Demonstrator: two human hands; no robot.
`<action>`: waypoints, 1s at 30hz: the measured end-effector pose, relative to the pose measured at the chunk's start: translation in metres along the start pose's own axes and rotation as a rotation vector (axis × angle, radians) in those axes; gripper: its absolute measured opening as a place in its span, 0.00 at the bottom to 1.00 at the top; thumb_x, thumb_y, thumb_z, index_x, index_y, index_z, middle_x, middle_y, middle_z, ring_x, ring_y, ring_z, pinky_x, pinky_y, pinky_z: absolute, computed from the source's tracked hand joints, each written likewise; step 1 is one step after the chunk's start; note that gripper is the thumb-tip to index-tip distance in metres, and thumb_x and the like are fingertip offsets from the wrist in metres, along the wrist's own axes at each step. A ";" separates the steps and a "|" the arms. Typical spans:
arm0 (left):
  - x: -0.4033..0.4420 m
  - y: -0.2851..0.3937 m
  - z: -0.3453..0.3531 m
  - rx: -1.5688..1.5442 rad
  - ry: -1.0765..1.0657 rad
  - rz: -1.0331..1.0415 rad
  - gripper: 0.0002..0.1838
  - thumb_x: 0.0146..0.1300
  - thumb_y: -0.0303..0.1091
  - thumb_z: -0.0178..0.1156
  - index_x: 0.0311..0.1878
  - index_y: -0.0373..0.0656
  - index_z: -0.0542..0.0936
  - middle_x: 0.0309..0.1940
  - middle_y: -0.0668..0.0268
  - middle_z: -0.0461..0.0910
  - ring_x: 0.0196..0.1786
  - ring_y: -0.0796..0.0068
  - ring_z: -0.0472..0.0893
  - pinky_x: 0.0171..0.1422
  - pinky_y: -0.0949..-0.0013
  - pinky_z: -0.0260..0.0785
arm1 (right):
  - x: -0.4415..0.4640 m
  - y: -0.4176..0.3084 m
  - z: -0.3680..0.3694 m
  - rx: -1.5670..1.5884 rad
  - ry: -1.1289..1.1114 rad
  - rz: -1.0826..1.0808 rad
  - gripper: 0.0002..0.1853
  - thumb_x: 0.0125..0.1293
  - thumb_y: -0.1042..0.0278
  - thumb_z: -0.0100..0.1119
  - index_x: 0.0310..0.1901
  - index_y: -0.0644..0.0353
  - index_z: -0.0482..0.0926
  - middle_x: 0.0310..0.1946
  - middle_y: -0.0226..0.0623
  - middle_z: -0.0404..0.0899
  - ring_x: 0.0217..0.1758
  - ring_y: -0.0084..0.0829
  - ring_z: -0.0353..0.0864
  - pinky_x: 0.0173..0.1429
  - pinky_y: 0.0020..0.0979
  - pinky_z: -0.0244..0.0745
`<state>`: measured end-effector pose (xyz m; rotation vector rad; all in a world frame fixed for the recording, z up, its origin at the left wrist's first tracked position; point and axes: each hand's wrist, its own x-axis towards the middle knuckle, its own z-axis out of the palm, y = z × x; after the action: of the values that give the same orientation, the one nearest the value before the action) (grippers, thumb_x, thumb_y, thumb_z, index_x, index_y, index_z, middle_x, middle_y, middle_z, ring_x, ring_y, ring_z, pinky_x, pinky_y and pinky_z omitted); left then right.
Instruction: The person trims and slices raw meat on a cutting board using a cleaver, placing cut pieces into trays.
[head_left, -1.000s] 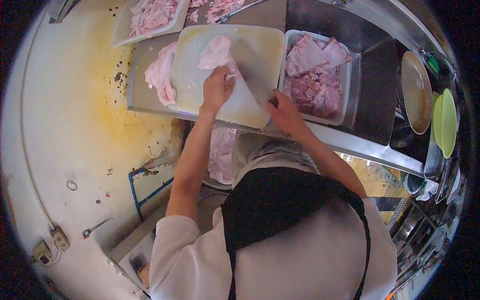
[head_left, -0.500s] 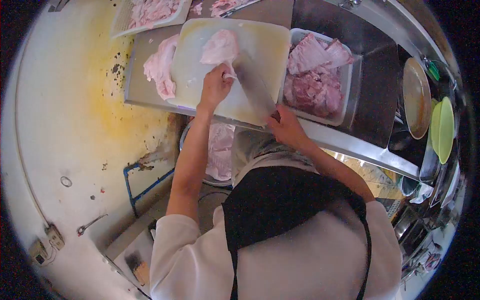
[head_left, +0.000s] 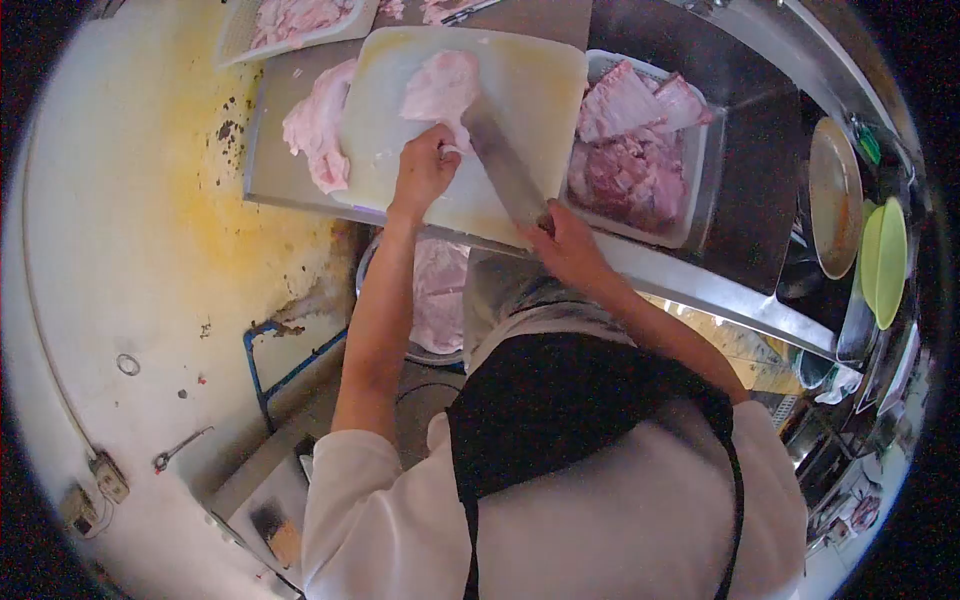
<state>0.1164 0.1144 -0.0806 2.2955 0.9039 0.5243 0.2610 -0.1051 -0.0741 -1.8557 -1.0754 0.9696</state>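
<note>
On the white cutting board (head_left: 505,75) lies a pale pink piece of meat (head_left: 440,88), which looks fatty. My left hand (head_left: 428,170) is closed, pinching the narrow near end of this piece. In my right hand (head_left: 570,245) is the handle of a broad-bladed knife (head_left: 505,165). The blade slants up and left across the board, its tip against the right side of the meat near my left fingers. Whether the edge is inside the meat I cannot tell. Another pale slab (head_left: 322,130) lies along the board's left edge.
A white basket (head_left: 690,215) of redder meat stands right of the board. Another basket (head_left: 345,28) with pale pieces is at the upper left, near a metal tool (head_left: 470,12). Below the counter edge, a basin (head_left: 368,285) holds more meat. A stained wall (head_left: 170,180) borders the left.
The knife's handle end and my right hand have shifted slightly left, and the blade is less blurred. My left hand keeps its pinch on the meat. The whole view has shifted slightly.
</note>
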 end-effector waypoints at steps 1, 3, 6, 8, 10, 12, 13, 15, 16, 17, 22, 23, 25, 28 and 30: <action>-0.002 -0.001 -0.002 0.008 -0.017 -0.008 0.11 0.49 0.22 0.62 0.37 0.39 0.75 0.27 0.51 0.76 0.28 0.52 0.77 0.34 0.58 0.70 | 0.000 0.000 -0.002 -0.037 -0.019 0.018 0.27 0.66 0.57 0.56 0.56 0.75 0.69 0.39 0.61 0.79 0.43 0.57 0.80 0.52 0.47 0.73; -0.004 -0.002 -0.003 0.003 -0.025 0.022 0.10 0.49 0.22 0.62 0.36 0.39 0.75 0.26 0.51 0.76 0.28 0.52 0.77 0.34 0.59 0.70 | 0.005 -0.004 -0.004 -0.065 -0.060 0.032 0.29 0.65 0.57 0.57 0.58 0.75 0.69 0.43 0.62 0.79 0.46 0.56 0.80 0.54 0.47 0.73; -0.001 -0.002 -0.001 -0.019 -0.026 0.003 0.10 0.48 0.22 0.62 0.35 0.40 0.76 0.25 0.51 0.76 0.28 0.51 0.78 0.34 0.58 0.70 | 0.038 -0.008 -0.004 -0.067 -0.070 0.016 0.31 0.64 0.56 0.59 0.61 0.74 0.68 0.48 0.64 0.78 0.51 0.55 0.81 0.56 0.48 0.74; -0.002 -0.003 -0.002 -0.009 -0.018 -0.024 0.09 0.48 0.23 0.62 0.35 0.40 0.76 0.25 0.51 0.77 0.29 0.50 0.79 0.35 0.57 0.70 | 0.043 -0.003 0.002 -0.079 -0.013 0.041 0.31 0.64 0.55 0.58 0.61 0.73 0.69 0.49 0.62 0.79 0.51 0.54 0.81 0.57 0.47 0.74; -0.002 -0.004 -0.005 0.031 0.006 -0.040 0.09 0.49 0.26 0.62 0.35 0.41 0.77 0.24 0.51 0.78 0.30 0.50 0.80 0.36 0.55 0.70 | 0.023 0.013 -0.011 0.022 -0.186 0.116 0.31 0.65 0.55 0.57 0.62 0.71 0.69 0.49 0.60 0.79 0.50 0.54 0.81 0.57 0.47 0.73; 0.000 -0.024 -0.013 0.095 -0.017 -0.089 0.08 0.51 0.29 0.62 0.35 0.42 0.77 0.26 0.51 0.79 0.33 0.49 0.81 0.38 0.54 0.71 | 0.000 0.014 -0.034 0.068 -0.333 0.201 0.30 0.65 0.55 0.56 0.62 0.69 0.70 0.49 0.58 0.79 0.49 0.54 0.81 0.57 0.47 0.73; -0.001 -0.032 -0.018 0.126 -0.031 -0.112 0.08 0.52 0.31 0.62 0.36 0.42 0.78 0.27 0.52 0.80 0.34 0.49 0.81 0.39 0.53 0.71 | -0.011 -0.003 -0.056 0.065 -0.390 0.255 0.30 0.65 0.55 0.56 0.62 0.69 0.70 0.49 0.58 0.79 0.49 0.54 0.81 0.57 0.48 0.73; -0.001 -0.034 -0.028 0.309 -0.038 -0.107 0.08 0.53 0.34 0.62 0.35 0.43 0.78 0.29 0.53 0.81 0.35 0.49 0.82 0.40 0.52 0.72 | -0.018 -0.013 -0.069 0.039 -0.412 0.267 0.29 0.65 0.55 0.56 0.62 0.67 0.70 0.48 0.57 0.79 0.49 0.55 0.80 0.56 0.48 0.72; -0.002 -0.032 -0.031 0.400 -0.042 -0.104 0.08 0.53 0.35 0.62 0.35 0.43 0.78 0.29 0.53 0.81 0.36 0.49 0.82 0.41 0.51 0.72 | -0.020 -0.013 -0.068 0.013 -0.383 0.229 0.29 0.65 0.55 0.56 0.61 0.67 0.70 0.47 0.58 0.79 0.48 0.56 0.80 0.56 0.48 0.72; -0.001 -0.028 -0.029 0.386 0.027 -0.106 0.08 0.53 0.35 0.62 0.34 0.43 0.78 0.29 0.54 0.81 0.36 0.49 0.82 0.41 0.51 0.72 | -0.019 -0.013 -0.066 0.006 -0.349 0.208 0.28 0.65 0.54 0.56 0.61 0.67 0.71 0.46 0.58 0.80 0.48 0.56 0.80 0.56 0.48 0.72; 0.015 0.007 -0.006 0.285 0.035 -0.260 0.09 0.53 0.36 0.63 0.33 0.43 0.77 0.28 0.54 0.80 0.35 0.50 0.81 0.40 0.51 0.72 | -0.002 -0.003 -0.018 0.031 -0.111 0.055 0.25 0.64 0.56 0.58 0.55 0.68 0.72 0.42 0.60 0.80 0.47 0.57 0.80 0.54 0.49 0.72; 0.013 0.005 -0.004 0.268 0.057 -0.250 0.08 0.53 0.35 0.63 0.33 0.43 0.77 0.27 0.54 0.80 0.34 0.50 0.81 0.39 0.51 0.72 | 0.006 -0.001 -0.009 0.040 -0.050 -0.004 0.25 0.64 0.56 0.59 0.54 0.69 0.72 0.41 0.60 0.80 0.47 0.57 0.80 0.53 0.49 0.72; 0.008 -0.002 0.001 0.233 0.092 -0.222 0.08 0.53 0.34 0.63 0.32 0.42 0.76 0.26 0.54 0.79 0.33 0.49 0.81 0.37 0.52 0.71 | 0.026 -0.008 0.001 0.020 -0.031 -0.032 0.24 0.64 0.57 0.60 0.53 0.69 0.72 0.42 0.60 0.80 0.47 0.56 0.80 0.53 0.49 0.73; 0.006 -0.008 0.001 0.174 0.109 -0.139 0.07 0.53 0.32 0.62 0.32 0.41 0.75 0.24 0.54 0.77 0.30 0.48 0.80 0.34 0.53 0.70 | 0.057 -0.010 0.004 -0.023 -0.129 0.024 0.27 0.65 0.57 0.58 0.58 0.71 0.70 0.42 0.58 0.80 0.47 0.51 0.81 0.53 0.45 0.74; 0.003 -0.011 0.002 0.114 0.141 -0.114 0.07 0.53 0.31 0.62 0.32 0.41 0.75 0.23 0.53 0.77 0.29 0.47 0.79 0.34 0.53 0.70 | 0.055 -0.009 0.003 -0.051 -0.204 0.063 0.28 0.65 0.57 0.57 0.60 0.71 0.69 0.41 0.57 0.80 0.46 0.49 0.81 0.52 0.43 0.74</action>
<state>0.1144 0.1218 -0.0891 2.3135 1.1529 0.6047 0.2749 -0.0510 -0.0807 -1.8715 -1.1778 1.1989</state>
